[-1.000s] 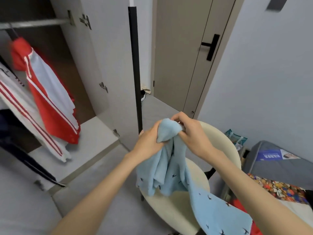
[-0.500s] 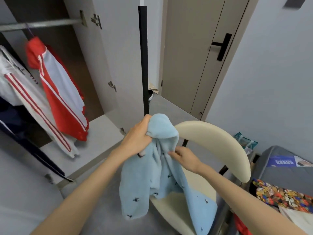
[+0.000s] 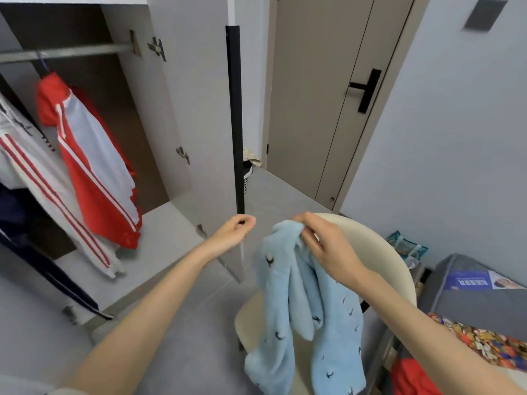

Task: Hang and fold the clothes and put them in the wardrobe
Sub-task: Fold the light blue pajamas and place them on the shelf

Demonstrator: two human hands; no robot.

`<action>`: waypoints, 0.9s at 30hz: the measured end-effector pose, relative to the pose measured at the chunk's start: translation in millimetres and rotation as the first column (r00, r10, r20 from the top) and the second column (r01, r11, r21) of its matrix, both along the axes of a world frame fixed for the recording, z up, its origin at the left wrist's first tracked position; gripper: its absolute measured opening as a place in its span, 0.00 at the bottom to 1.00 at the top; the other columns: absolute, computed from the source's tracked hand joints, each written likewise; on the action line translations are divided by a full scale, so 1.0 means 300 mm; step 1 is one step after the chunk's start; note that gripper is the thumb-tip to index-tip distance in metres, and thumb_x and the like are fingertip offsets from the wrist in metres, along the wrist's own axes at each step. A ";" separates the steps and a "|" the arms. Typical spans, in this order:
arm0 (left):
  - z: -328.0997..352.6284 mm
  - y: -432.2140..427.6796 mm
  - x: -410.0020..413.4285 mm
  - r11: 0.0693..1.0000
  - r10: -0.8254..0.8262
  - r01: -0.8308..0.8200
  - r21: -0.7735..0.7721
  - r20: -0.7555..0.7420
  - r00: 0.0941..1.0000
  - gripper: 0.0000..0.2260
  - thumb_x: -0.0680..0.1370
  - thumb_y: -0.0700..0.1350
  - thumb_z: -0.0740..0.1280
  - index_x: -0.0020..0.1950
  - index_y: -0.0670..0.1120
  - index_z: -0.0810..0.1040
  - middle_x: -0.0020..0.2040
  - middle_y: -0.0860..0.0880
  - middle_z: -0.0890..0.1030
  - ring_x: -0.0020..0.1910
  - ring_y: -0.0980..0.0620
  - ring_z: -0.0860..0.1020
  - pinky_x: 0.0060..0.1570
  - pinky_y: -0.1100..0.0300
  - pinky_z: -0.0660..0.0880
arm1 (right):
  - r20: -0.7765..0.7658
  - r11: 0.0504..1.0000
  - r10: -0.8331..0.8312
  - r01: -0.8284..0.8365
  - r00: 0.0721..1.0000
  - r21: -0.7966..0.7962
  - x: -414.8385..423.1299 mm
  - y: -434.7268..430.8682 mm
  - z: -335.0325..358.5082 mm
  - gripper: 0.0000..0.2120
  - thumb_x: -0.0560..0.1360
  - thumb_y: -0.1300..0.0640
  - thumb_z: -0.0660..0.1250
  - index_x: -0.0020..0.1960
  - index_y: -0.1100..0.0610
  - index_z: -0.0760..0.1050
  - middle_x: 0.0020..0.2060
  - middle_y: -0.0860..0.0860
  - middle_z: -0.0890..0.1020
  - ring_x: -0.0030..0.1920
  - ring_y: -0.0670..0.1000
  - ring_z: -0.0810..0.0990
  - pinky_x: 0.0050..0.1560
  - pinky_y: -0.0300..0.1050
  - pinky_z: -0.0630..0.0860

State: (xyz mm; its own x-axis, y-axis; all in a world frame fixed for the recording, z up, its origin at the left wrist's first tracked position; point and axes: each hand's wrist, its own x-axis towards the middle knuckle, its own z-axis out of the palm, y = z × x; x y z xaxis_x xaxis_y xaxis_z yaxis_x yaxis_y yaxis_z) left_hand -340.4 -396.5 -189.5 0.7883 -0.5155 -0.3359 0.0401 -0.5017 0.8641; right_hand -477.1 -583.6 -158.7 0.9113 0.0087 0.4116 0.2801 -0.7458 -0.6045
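Left hand (image 3: 235, 232) released, right hand (image 3: 328, 246) pinches one blue garment (image 3: 285, 309)

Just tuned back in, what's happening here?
A person is sorting laundry by the open wardrobe. The right hand pinches the top of a light blue garment, which hangs down over the cream chair. The left hand is off it, fingers curled near the wardrobe door edge; whether it grips the door is unclear. A red and white jacket hangs on the rail.

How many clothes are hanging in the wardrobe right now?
3: a red jacket on the right, a white striped jacket left of it, a navy garment lower at the left edge. More may be hidden.
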 end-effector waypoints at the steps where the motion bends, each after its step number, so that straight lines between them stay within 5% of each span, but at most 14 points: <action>1: -0.028 -0.029 -0.012 0.998 -0.020 0.023 0.051 -0.052 0.998 0.25 0.80 0.62 0.56 0.74 0.52 0.64 0.65 0.51 0.73 0.62 0.50 0.73 0.60 0.56 0.70 | -0.007 0.999 0.012 -0.011 1.000 0.040 -0.011 -0.011 0.007 0.08 0.81 0.60 0.58 0.53 0.54 0.75 0.44 0.43 0.79 0.43 0.47 0.76 0.44 0.42 0.72; 4: -0.087 -0.129 -0.068 0.996 -0.048 0.064 0.056 -0.257 0.965 0.30 0.81 0.60 0.58 0.79 0.49 0.55 0.76 0.47 0.62 0.73 0.43 0.64 0.69 0.46 0.66 | -0.052 0.996 0.033 -0.028 0.998 0.081 -0.043 -0.055 0.020 0.09 0.81 0.63 0.58 0.52 0.52 0.75 0.43 0.46 0.80 0.42 0.50 0.77 0.43 0.42 0.73; 6: -0.126 -0.176 -0.078 0.999 -0.032 0.026 -0.020 -0.456 0.889 0.22 0.84 0.50 0.55 0.75 0.39 0.62 0.72 0.43 0.67 0.71 0.43 0.66 0.67 0.54 0.67 | -0.053 0.995 0.032 -0.027 0.998 0.093 -0.067 -0.071 0.017 0.10 0.82 0.62 0.58 0.51 0.50 0.74 0.42 0.43 0.79 0.41 0.47 0.76 0.41 0.37 0.70; 8: -0.150 -0.187 -0.093 0.986 -0.061 0.141 0.087 -0.601 0.797 0.18 0.83 0.52 0.56 0.63 0.40 0.73 0.58 0.44 0.76 0.55 0.45 0.77 0.52 0.54 0.75 | -0.048 0.992 0.024 -0.017 0.999 0.126 -0.092 -0.075 0.003 0.09 0.82 0.60 0.57 0.51 0.49 0.74 0.43 0.41 0.78 0.41 0.45 0.76 0.41 0.35 0.70; 11: -0.209 -0.178 -0.123 0.896 -0.129 0.388 0.217 -0.709 0.694 0.13 0.82 0.51 0.56 0.49 0.43 0.72 0.39 0.47 0.74 0.28 0.54 0.74 0.32 0.63 0.71 | -0.089 0.977 -0.001 0.020 0.996 0.212 -0.124 -0.084 -0.028 0.09 0.82 0.58 0.56 0.51 0.48 0.73 0.45 0.45 0.78 0.43 0.53 0.76 0.44 0.50 0.74; 16: -0.294 -0.195 -0.195 0.909 -0.183 0.384 0.161 -0.675 0.715 0.09 0.82 0.47 0.60 0.42 0.48 0.72 0.29 0.55 0.75 0.27 0.60 0.74 0.32 0.67 0.71 | -0.125 0.947 -0.052 0.088 0.991 0.308 -0.152 -0.110 -0.053 0.11 0.81 0.64 0.55 0.51 0.50 0.73 0.43 0.51 0.78 0.43 0.58 0.75 0.45 0.57 0.73; 18: -0.312 -0.199 -0.213 0.967 -0.127 0.237 0.098 -0.619 0.775 0.02 0.79 0.44 0.64 0.49 0.49 0.77 0.33 0.54 0.81 0.31 0.60 0.77 0.38 0.66 0.75 | -0.134 0.906 -0.083 0.130 0.988 0.403 -0.152 -0.123 -0.052 0.11 0.81 0.67 0.55 0.50 0.54 0.73 0.44 0.51 0.79 0.44 0.56 0.76 0.45 0.52 0.73; 22: -0.316 -0.196 -0.209 0.993 -0.085 0.112 0.031 -0.460 0.884 0.18 0.76 0.52 0.68 0.65 0.54 0.72 0.58 0.52 0.78 0.56 0.54 0.75 0.48 0.60 0.73 | -0.192 0.746 -0.098 0.199 0.977 0.636 -0.143 -0.132 -0.046 0.11 0.81 0.67 0.56 0.48 0.56 0.74 0.40 0.48 0.78 0.37 0.45 0.74 0.36 0.36 0.71; 25: -0.322 -0.177 -0.209 0.996 -0.083 0.063 -0.059 -0.462 0.883 0.30 0.75 0.59 0.69 0.74 0.58 0.62 0.71 0.50 0.69 0.66 0.51 0.71 0.57 0.56 0.74 | -0.262 0.592 -0.067 0.249 0.963 0.766 -0.131 -0.139 -0.042 0.10 0.80 0.67 0.57 0.49 0.56 0.75 0.39 0.49 0.78 0.37 0.46 0.74 0.35 0.37 0.71; 27: -0.321 -0.169 -0.211 0.986 -0.146 0.107 -0.126 -0.363 0.920 0.26 0.74 0.61 0.67 0.71 0.64 0.64 0.72 0.52 0.67 0.71 0.52 0.66 0.66 0.55 0.69 | -0.289 0.568 -0.050 0.265 0.956 0.779 -0.122 -0.142 -0.034 0.09 0.80 0.66 0.58 0.50 0.57 0.75 0.40 0.50 0.78 0.38 0.48 0.74 0.36 0.38 0.71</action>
